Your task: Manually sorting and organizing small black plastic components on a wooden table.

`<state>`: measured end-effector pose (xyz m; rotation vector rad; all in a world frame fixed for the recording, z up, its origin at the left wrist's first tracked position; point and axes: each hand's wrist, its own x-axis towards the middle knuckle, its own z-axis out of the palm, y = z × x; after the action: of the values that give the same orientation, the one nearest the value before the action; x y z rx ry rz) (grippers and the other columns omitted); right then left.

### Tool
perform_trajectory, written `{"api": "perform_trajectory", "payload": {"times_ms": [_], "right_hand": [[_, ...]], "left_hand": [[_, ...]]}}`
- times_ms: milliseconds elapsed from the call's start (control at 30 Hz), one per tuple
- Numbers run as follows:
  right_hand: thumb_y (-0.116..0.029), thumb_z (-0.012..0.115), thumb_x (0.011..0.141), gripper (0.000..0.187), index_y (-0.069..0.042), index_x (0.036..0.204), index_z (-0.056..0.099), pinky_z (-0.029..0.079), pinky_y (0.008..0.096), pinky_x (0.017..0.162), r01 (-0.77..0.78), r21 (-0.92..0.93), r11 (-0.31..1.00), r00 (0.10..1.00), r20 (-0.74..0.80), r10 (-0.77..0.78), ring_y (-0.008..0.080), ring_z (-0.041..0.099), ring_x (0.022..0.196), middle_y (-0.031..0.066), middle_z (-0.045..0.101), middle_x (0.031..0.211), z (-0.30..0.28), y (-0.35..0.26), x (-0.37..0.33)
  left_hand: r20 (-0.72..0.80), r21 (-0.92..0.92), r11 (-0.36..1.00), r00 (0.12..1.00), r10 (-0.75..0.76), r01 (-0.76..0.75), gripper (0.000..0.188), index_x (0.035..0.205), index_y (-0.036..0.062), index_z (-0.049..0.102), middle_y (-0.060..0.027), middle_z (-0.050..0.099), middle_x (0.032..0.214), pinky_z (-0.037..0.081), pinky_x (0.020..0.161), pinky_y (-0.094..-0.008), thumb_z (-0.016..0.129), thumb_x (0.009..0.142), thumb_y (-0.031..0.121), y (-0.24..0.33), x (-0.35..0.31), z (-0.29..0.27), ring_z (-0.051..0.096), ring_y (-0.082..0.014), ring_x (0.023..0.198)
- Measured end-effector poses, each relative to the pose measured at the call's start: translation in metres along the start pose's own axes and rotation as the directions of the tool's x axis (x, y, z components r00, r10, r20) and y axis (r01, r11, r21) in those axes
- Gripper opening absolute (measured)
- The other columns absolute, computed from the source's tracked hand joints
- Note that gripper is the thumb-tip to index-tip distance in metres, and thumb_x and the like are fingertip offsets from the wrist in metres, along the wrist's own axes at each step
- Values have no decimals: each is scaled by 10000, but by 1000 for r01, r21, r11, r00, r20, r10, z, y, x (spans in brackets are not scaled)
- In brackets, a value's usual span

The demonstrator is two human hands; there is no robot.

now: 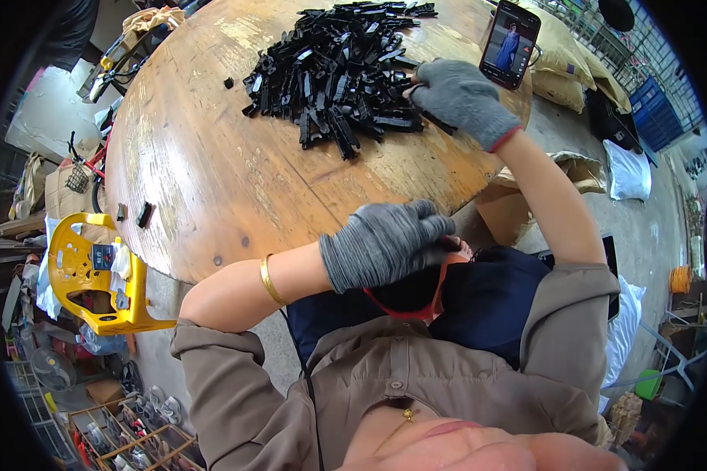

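Note:
A heap of narrow black plastic pieces (330,78) lies on the far part of a round wooden table (236,180). My right hand (462,100), in a grey knit glove with a red cuff edge, is at the heap's right side. Its bare fingertips are closed at a black piece, and another piece shows below the palm. Nearer to me, my left hand (389,242), in a darker grey striped glove, hovers over my lap with its fingers curled in. Whatever it may hold is hidden. Below it sits a dark, red-rimmed container (408,294), partly covered by the hand.
A phone (510,43) stands upright at the table's right edge. Two small loose pieces (144,214) lie near the left edge, beside a yellow plastic chair (94,275). A cardboard box (504,210) is below the table at right. Stuffed sacks (562,59) are behind the phone.

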<state>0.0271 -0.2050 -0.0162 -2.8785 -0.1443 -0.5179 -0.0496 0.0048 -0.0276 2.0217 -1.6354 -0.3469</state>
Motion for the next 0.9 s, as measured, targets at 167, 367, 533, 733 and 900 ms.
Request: {"api": "perform_trajectory", "payload": {"times_ms": [167,367,533,733,900], "right_hand": [[-299,562,711,307,-58,887,635,458,389,744,-35,-59,998,989,139,43,313,589,807,168,617,827,11,-1,11],[-275,558,704,307,-58,914,611,461,387,753,-40,-105,994,982,180,58,314,590,831,175,615,859,11,-11,10],[-182,587,705,217,-29,859,589,472,347,689,95,130,987,995,-41,-90,296,581,743,144,592,790,-2,-1,-12],[-120,588,679,187,0,821,562,480,360,698,254,96,962,938,217,-270,304,569,776,145,551,816,-22,-33,-65],[-125,581,695,141,-30,798,566,472,376,699,306,103,947,918,234,-322,295,572,814,130,548,863,-10,-30,-71]], "left_hand": [[-344,364,927,912,223,-89,395,1066,119,547,-160,518,1021,480,651,-359,627,753,345,-16,-6,-14,570,-296,793],[-462,271,654,691,-556,707,467,1108,38,460,-172,600,897,471,751,-386,604,783,342,-53,-2,-50,595,-310,838],[-312,227,677,711,-630,700,453,1167,54,406,-203,581,977,463,781,-401,572,803,264,-54,2,-48,578,-318,920],[-459,303,761,788,-410,573,350,1117,46,462,-198,574,926,464,767,-410,535,799,172,-76,-13,-47,572,-325,889],[-613,163,878,743,-267,450,211,981,14,548,-185,578,881,469,733,-383,530,777,63,-74,-10,-56,570,-329,832]]}}
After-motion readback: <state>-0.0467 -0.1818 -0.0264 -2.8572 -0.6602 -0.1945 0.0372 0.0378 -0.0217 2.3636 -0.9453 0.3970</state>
